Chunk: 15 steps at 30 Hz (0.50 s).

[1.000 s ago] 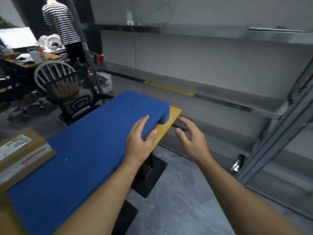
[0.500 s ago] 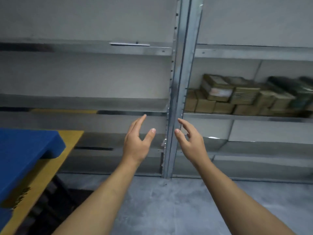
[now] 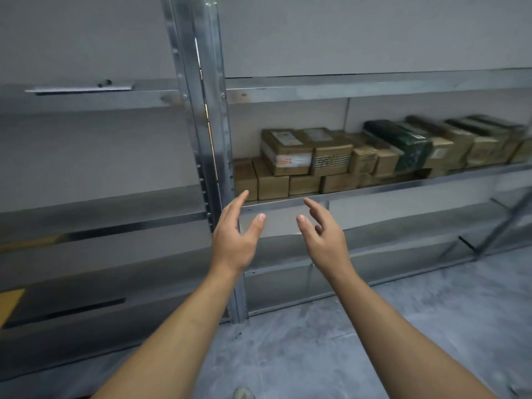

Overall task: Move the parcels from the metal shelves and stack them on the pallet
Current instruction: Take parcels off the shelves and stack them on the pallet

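A metal post (image 3: 211, 133) is being shown standing between two shelf bays. Just right of it the left hand (image 3: 233, 240) is being held up in the air, palm turned inward, fingers straight, nothing being gripped. Above and beyond both hands, brown parcels (image 3: 288, 156) are being carried in two layers on the shelf (image 3: 374, 189), untouched. The right hand (image 3: 325, 240) is being held facing the left, apart from it, fingers loosely curved, nothing being held. Further right, a green parcel (image 3: 403, 142) is being kept among the brown ones.
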Each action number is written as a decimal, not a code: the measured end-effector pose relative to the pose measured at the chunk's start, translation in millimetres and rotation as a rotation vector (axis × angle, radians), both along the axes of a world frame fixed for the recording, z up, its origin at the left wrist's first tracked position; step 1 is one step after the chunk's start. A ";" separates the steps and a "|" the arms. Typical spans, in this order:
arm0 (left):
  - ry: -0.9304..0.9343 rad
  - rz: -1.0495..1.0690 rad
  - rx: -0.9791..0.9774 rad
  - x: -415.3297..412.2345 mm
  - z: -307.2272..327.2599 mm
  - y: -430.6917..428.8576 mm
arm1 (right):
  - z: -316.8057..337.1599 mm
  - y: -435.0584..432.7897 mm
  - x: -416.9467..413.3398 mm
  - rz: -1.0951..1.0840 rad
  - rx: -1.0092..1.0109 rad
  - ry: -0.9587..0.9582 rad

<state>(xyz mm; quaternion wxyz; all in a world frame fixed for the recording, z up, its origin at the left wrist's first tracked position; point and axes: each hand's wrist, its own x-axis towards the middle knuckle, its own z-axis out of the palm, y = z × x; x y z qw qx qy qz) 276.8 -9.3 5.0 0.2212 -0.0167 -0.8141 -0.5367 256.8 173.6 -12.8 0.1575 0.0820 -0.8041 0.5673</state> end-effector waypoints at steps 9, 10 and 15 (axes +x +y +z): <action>-0.018 -0.044 0.047 -130.7 -16.2 14.9 | -7.1 11.7 -125.2 -0.059 -0.008 -0.012; -0.020 -0.046 0.051 -149.0 -16.8 16.6 | -6.8 11.7 -142.7 -0.065 -0.013 -0.020; -0.052 -0.071 0.035 -228.9 -12.5 23.5 | -5.8 10.5 -217.7 -0.103 -0.030 -0.037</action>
